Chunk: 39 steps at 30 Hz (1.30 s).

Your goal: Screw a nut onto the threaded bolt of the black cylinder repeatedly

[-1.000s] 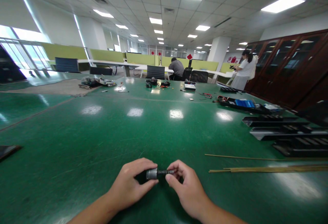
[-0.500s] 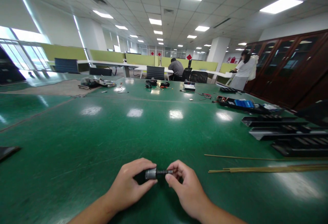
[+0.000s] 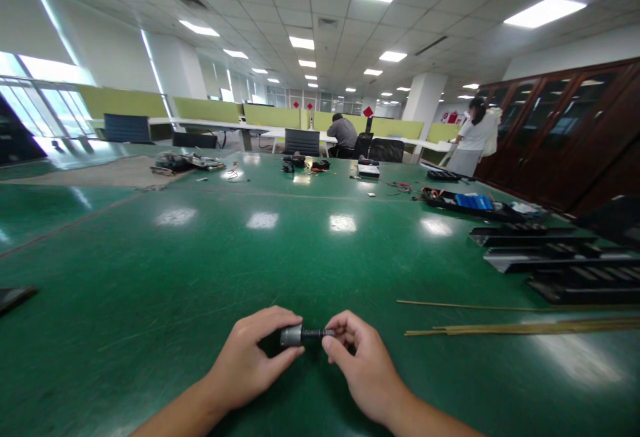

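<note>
Between the thumb and fingers of my left hand (image 3: 255,351) is a short grey cylinder (image 3: 291,337), lying on its side. A thin dark shaft (image 3: 313,333) sticks out of it to the right, with ridges or a thread that I cannot make out clearly. My right hand (image 3: 361,363) pinches the far end of this shaft with thumb and forefinger, the other fingers curled. Both hands are low over the green table (image 3: 250,263), near its front. The fingertips hide the shaft's right tip and part of the cylinder.
Thin brass-coloured rods (image 3: 500,328) lie to the right of my hands. Behind them are black metal channels (image 3: 540,257) and a black tray (image 3: 450,200) with blue items. A dark flat object (image 3: 15,298) is at the left edge. Two people are farther back.
The cylinder and shaft have shifted very slightly left with my left hand. My right fingertips cover a little more of the shaft's end. Otherwise the grip looks the same.
</note>
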Each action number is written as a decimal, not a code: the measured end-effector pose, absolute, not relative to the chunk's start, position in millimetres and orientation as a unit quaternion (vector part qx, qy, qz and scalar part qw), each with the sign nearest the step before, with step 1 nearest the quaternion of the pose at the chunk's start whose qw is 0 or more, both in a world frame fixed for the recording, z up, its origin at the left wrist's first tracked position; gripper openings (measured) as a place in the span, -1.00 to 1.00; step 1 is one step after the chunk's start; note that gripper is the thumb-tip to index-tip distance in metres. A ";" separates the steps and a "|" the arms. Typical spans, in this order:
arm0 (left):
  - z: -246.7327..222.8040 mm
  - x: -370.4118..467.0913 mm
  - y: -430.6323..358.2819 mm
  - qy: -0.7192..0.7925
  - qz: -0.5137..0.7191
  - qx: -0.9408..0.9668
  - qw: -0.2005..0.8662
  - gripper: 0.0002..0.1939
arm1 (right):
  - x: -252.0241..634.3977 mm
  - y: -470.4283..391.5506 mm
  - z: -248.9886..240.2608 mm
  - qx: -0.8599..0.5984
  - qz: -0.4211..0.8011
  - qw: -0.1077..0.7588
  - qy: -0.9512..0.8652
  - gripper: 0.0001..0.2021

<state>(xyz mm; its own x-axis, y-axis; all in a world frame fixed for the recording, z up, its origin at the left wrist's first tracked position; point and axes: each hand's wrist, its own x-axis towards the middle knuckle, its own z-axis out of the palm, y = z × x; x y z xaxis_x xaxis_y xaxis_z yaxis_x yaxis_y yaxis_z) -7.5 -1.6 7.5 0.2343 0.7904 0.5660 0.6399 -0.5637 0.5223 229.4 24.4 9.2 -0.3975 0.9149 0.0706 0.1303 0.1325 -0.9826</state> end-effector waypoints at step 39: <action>9.2 -11.8 -0.6 0.484 0.404 0.769 0.102 -0.68 | 231.4 26.2 11.6 -0.394 0.555 0.394 -0.617 -0.85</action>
<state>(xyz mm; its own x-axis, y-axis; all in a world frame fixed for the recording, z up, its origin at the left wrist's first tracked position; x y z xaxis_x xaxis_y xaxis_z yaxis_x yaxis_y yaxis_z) -11.8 -0.6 9.2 0.2043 0.8277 0.5226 0.6627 -0.5099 0.5485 231.4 26.2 11.6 -0.3792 0.9241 0.0477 0.0496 0.0718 -0.9962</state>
